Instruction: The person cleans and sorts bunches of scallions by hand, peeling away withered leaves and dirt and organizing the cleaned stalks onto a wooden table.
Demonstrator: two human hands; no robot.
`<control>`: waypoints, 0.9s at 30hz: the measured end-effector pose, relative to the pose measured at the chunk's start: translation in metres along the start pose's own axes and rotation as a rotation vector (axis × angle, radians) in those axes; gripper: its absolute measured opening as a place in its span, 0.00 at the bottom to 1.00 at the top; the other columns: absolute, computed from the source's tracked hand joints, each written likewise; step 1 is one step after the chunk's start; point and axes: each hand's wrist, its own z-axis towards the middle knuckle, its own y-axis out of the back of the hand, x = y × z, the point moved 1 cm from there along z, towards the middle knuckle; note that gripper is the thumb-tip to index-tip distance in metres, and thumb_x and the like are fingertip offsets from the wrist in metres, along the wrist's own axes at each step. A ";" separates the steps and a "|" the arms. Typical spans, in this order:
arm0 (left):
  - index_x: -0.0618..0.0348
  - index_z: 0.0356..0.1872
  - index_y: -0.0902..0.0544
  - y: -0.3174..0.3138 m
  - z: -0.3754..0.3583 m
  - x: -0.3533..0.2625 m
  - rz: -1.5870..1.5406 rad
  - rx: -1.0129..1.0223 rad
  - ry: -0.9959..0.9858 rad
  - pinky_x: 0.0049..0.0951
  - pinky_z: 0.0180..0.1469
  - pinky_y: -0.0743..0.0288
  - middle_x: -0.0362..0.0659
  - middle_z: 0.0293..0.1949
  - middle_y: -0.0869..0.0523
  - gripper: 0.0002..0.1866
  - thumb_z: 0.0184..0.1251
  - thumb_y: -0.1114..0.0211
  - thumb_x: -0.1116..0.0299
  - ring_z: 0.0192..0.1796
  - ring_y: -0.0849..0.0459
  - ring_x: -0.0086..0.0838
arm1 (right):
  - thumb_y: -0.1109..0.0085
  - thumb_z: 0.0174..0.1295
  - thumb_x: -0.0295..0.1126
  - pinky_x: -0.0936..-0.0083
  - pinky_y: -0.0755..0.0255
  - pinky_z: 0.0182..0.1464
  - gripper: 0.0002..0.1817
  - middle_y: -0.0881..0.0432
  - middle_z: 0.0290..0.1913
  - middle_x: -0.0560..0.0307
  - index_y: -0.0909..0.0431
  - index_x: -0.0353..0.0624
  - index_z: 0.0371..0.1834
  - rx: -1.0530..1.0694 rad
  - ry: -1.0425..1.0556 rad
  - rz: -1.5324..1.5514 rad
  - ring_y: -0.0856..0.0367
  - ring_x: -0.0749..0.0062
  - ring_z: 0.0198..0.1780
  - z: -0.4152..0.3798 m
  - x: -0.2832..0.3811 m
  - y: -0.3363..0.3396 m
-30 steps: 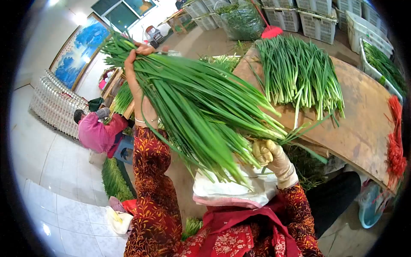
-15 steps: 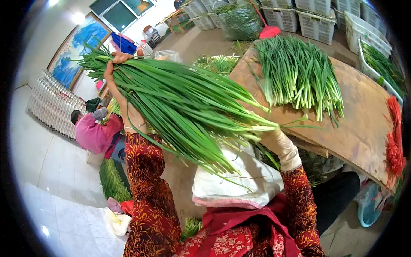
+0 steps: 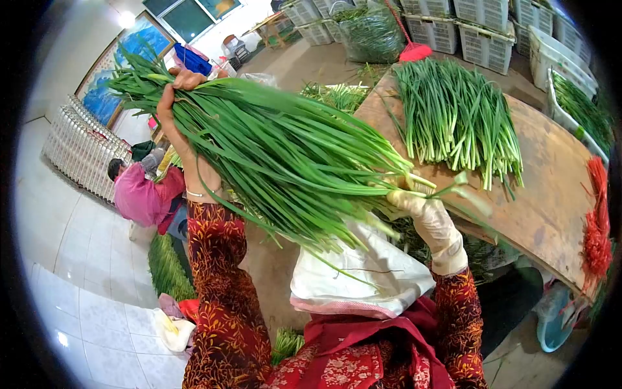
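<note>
A large bunch of garlic chives (image 3: 278, 142) stretches across the view, leafy tips to the left and pale stem ends to the right. My left hand (image 3: 184, 84), bare, is wrapped round the leafy end and holds the bunch up. At the stem ends, my right hand (image 3: 421, 211), in a pale glove, has its fingers closed on some stalks. A loose stalk beside that hand is smeared by motion. Below the bunch, a white sack cloth (image 3: 359, 275) lies over my lap. Another pile of garlic chives (image 3: 457, 117) rests on the wooden board to the right.
The wooden board (image 3: 538, 188) carries red ties (image 3: 596, 227) at its right edge. Stacked white crates (image 3: 486, 45) and a red broom (image 3: 414, 50) stand behind. A person in pink (image 3: 149, 194) sits at left. A blue basin (image 3: 556, 321) is at lower right.
My right hand has shifted a little down and right along the stem ends, and more of its glove shows. The stems have spread somewhat. My left hand keeps its hold.
</note>
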 end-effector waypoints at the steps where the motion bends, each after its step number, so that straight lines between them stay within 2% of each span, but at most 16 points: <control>1: 0.55 0.45 0.32 0.001 0.001 -0.001 0.013 0.001 0.011 0.45 0.66 0.48 0.33 0.33 0.27 0.12 0.61 0.45 0.70 0.41 0.25 0.21 | 0.39 0.53 0.41 0.77 0.33 0.45 0.23 0.22 0.42 0.61 0.26 0.38 0.48 -0.018 0.059 -0.046 0.26 0.76 0.41 0.002 0.005 -0.001; 4: 0.55 0.46 0.32 -0.005 -0.002 0.003 0.002 0.016 0.044 0.46 0.65 0.47 0.34 0.34 0.27 0.13 0.61 0.45 0.71 0.41 0.25 0.21 | 0.48 0.61 0.42 0.80 0.31 0.41 0.14 0.21 0.36 0.58 0.26 0.41 0.32 0.086 0.255 0.445 0.26 0.77 0.36 0.016 0.002 0.004; 5: 0.56 0.46 0.32 -0.007 -0.004 0.004 0.073 -0.028 0.033 0.46 0.65 0.46 0.34 0.34 0.27 0.13 0.60 0.44 0.71 0.41 0.25 0.21 | 0.50 0.63 0.45 0.80 0.31 0.37 0.16 0.23 0.32 0.57 0.32 0.46 0.23 0.003 0.226 0.459 0.26 0.73 0.35 0.014 0.004 0.006; 6: 0.56 0.47 0.32 -0.008 -0.005 0.005 0.144 -0.071 0.023 0.46 0.65 0.46 0.34 0.34 0.27 0.14 0.60 0.44 0.71 0.41 0.25 0.21 | 0.51 0.63 0.46 0.82 0.37 0.27 0.18 0.29 0.22 0.62 0.34 0.47 0.21 -0.038 0.239 0.498 0.31 0.76 0.26 0.012 0.010 0.004; 8: 0.57 0.47 0.33 -0.001 -0.002 0.004 0.193 -0.051 0.024 0.44 0.62 0.42 0.34 0.33 0.28 0.14 0.60 0.44 0.70 0.41 0.25 0.20 | 0.51 0.63 0.47 0.82 0.46 0.22 0.20 0.38 0.14 0.67 0.37 0.48 0.19 0.289 0.384 0.690 0.40 0.78 0.18 0.019 0.004 0.012; 10: 0.57 0.47 0.33 -0.003 0.001 0.005 0.235 -0.037 0.063 0.39 0.58 0.39 0.33 0.32 0.29 0.14 0.61 0.44 0.68 0.40 0.25 0.18 | 0.51 0.63 0.48 0.81 0.52 0.20 0.20 0.45 0.10 0.69 0.36 0.49 0.18 0.310 0.383 0.669 0.47 0.79 0.15 0.018 0.002 0.015; 12: 0.56 0.47 0.32 -0.003 -0.004 0.010 0.219 -0.107 0.037 0.35 0.54 0.37 0.32 0.32 0.29 0.13 0.61 0.44 0.68 0.38 0.25 0.17 | 0.53 0.63 0.48 0.81 0.51 0.20 0.19 0.43 0.12 0.70 0.35 0.50 0.19 0.150 0.315 0.516 0.45 0.80 0.15 0.008 0.005 0.019; 13: 0.55 0.45 0.31 -0.001 -0.003 0.009 0.186 -0.097 0.041 0.37 0.53 0.34 0.33 0.33 0.28 0.11 0.63 0.46 0.68 0.39 0.26 0.19 | 0.55 0.64 0.47 0.82 0.51 0.20 0.18 0.41 0.14 0.70 0.34 0.49 0.20 -0.062 0.218 0.344 0.45 0.82 0.15 0.008 -0.003 0.027; 14: 0.54 0.44 0.30 0.001 -0.003 0.007 0.154 -0.088 0.045 0.38 0.52 0.31 0.33 0.33 0.28 0.09 0.65 0.48 0.67 0.40 0.26 0.20 | 0.57 0.66 0.44 0.83 0.50 0.20 0.17 0.39 0.15 0.71 0.32 0.47 0.23 0.065 0.099 0.272 0.44 0.85 0.16 -0.001 -0.003 0.028; 16: 0.53 0.44 0.30 0.004 -0.003 0.004 0.214 -0.102 0.034 0.37 0.52 0.31 0.32 0.33 0.28 0.09 0.64 0.47 0.67 0.39 0.25 0.19 | 0.61 0.65 0.46 0.82 0.51 0.19 0.24 0.39 0.10 0.68 0.37 0.49 0.11 -0.136 0.005 0.090 0.44 0.81 0.13 -0.011 -0.012 0.019; 20: 0.55 0.43 0.30 0.015 -0.009 -0.006 0.304 -0.126 -0.014 0.35 0.52 0.32 0.33 0.33 0.28 0.09 0.64 0.46 0.67 0.40 0.26 0.19 | 0.58 0.64 0.43 0.86 0.53 0.20 0.17 0.41 0.12 0.73 0.27 0.45 0.24 -0.213 -0.096 0.014 0.46 0.87 0.15 -0.031 -0.043 0.057; 21: 0.55 0.41 0.32 0.010 -0.011 -0.006 0.315 -0.168 -0.032 0.31 0.53 0.34 0.33 0.32 0.28 0.08 0.64 0.48 0.67 0.39 0.26 0.18 | 0.53 0.62 0.46 0.87 0.55 0.19 0.19 0.42 0.11 0.72 0.27 0.45 0.19 -0.294 -0.260 -0.114 0.47 0.87 0.14 -0.035 -0.052 0.067; 22: 0.56 0.40 0.33 0.007 -0.014 -0.007 0.325 -0.211 -0.054 0.27 0.54 0.37 0.33 0.31 0.28 0.06 0.65 0.50 0.68 0.38 0.26 0.17 | 0.51 0.60 0.49 0.86 0.58 0.18 0.22 0.41 0.11 0.72 0.28 0.46 0.15 -0.315 -0.265 -0.346 0.48 0.87 0.13 -0.041 -0.099 0.100; 24: 0.57 0.40 0.33 0.019 -0.010 -0.013 0.323 -0.168 -0.045 0.27 0.55 0.38 0.33 0.32 0.28 0.07 0.65 0.49 0.68 0.39 0.26 0.18 | 0.53 0.61 0.51 0.85 0.58 0.18 0.22 0.42 0.10 0.71 0.28 0.47 0.17 -0.466 -0.344 -0.198 0.49 0.86 0.13 -0.047 -0.095 0.090; 26: 0.56 0.39 0.33 0.019 -0.014 -0.012 0.283 -0.164 0.002 0.26 0.55 0.38 0.33 0.32 0.27 0.06 0.64 0.49 0.69 0.39 0.26 0.18 | 0.51 0.60 0.49 0.86 0.51 0.24 0.19 0.33 0.19 0.68 0.22 0.45 0.29 -0.512 -0.026 -0.302 0.43 0.86 0.21 -0.030 -0.053 0.052; 27: 0.56 0.38 0.33 0.009 -0.016 -0.006 0.337 -0.221 -0.035 0.27 0.55 0.38 0.33 0.31 0.28 0.06 0.63 0.47 0.69 0.38 0.26 0.18 | 0.48 0.57 0.49 0.83 0.43 0.28 0.20 0.27 0.29 0.65 0.21 0.42 0.37 -0.360 -0.041 -0.316 0.39 0.82 0.26 -0.023 -0.025 0.033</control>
